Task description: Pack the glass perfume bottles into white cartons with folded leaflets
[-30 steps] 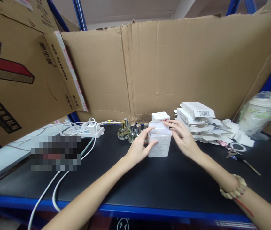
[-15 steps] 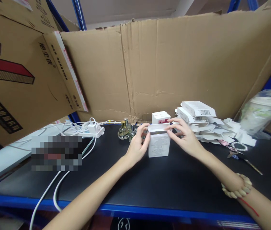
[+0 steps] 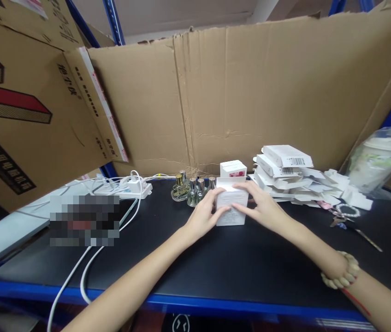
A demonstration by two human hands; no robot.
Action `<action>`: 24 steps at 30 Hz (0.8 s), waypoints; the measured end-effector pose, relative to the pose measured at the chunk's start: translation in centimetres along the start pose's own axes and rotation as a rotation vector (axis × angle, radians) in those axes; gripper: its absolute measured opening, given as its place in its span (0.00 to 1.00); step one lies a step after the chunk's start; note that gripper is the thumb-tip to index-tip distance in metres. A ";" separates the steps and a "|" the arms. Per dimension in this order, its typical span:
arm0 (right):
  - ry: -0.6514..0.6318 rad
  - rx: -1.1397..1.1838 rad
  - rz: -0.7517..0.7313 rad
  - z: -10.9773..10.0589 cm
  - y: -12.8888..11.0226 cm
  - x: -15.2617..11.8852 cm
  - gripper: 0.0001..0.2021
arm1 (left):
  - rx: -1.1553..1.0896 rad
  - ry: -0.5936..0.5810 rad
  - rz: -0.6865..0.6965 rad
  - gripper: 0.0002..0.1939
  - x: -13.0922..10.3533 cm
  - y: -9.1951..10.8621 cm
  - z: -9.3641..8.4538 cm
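Observation:
A small white box [image 3: 230, 216] with fine print on its front stands upright on the black tabletop, its top flap raised at the back. Around its left side my left hand [image 3: 205, 211] is closed, the thumb on the printed front. My right hand [image 3: 259, 205] grips the right side, with its thumb also on the front and fingers near the top edge. Directly behind is another white box [image 3: 233, 169] with a pink-red picture. Several glass bottles [image 3: 195, 192] with silver or gold caps are beside my left hand.
Flattened white cartons [image 3: 281, 173] are piled at the right, near a bagged cup [image 3: 377, 161], keys and a beaded ring [image 3: 347, 210]. A power strip [image 3: 143, 190] and white cables lie left. Cardboard [image 3: 268, 92] walls the back; a blue edge [image 3: 216, 304] runs along the front.
Both hands have moved down from the box's top edge onto its sides and front. The flap, earlier tilted over the top, now stands more upright. More of the bottles shows.

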State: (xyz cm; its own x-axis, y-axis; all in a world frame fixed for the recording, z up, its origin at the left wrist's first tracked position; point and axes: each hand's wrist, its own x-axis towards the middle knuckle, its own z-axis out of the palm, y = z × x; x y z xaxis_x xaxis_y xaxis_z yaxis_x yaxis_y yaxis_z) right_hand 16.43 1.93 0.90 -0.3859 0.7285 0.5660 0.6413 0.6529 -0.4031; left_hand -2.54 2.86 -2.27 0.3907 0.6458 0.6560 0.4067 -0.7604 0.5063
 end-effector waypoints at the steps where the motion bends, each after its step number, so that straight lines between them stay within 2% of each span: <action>1: -0.003 -0.038 0.021 -0.1 -0.2 0.0 0.19 | 0.027 -0.004 0.020 0.17 0.0 0.1 -0.1; 4: -0.011 -0.088 0.043 -0.6 -0.8 0.2 0.20 | 0.083 -0.007 0.066 0.20 0.0 0.3 -0.4; 7: -0.009 -0.021 0.006 -1.2 -1.1 0.4 0.16 | 0.084 -0.015 0.054 0.26 0.1 0.4 -0.9; 12: -0.010 -0.065 0.012 -1.9 -1.1 0.7 0.14 | -0.034 -0.053 -0.119 0.30 0.6 0.5 -1.1; 15: -0.003 -0.021 0.020 -2.0 -0.9 0.7 0.14 | -0.164 -0.042 -0.229 0.36 0.6 0.7 -0.5; 18: -0.002 0.053 0.013 -1.7 -0.5 0.8 0.14 | -0.141 -0.062 -0.268 0.42 0.3 0.9 0.2; 20: -0.002 0.070 0.001 -1.6 -0.4 0.8 0.14 | -0.112 -0.075 -0.247 0.42 0.1 0.9 0.6; 24: -0.004 0.098 -0.015 -1.6 -0.4 0.8 0.13 | -0.120 -0.067 -0.184 0.32 -0.3 0.9 0.6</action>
State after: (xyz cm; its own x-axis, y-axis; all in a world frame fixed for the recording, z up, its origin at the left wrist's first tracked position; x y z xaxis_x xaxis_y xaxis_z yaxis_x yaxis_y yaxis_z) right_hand 16.95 1.94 2.64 -0.3976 0.7195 0.5694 0.5676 0.6804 -0.4635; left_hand -1.76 1.99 -2.33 0.3745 0.7744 0.5100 0.3764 -0.6297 0.6796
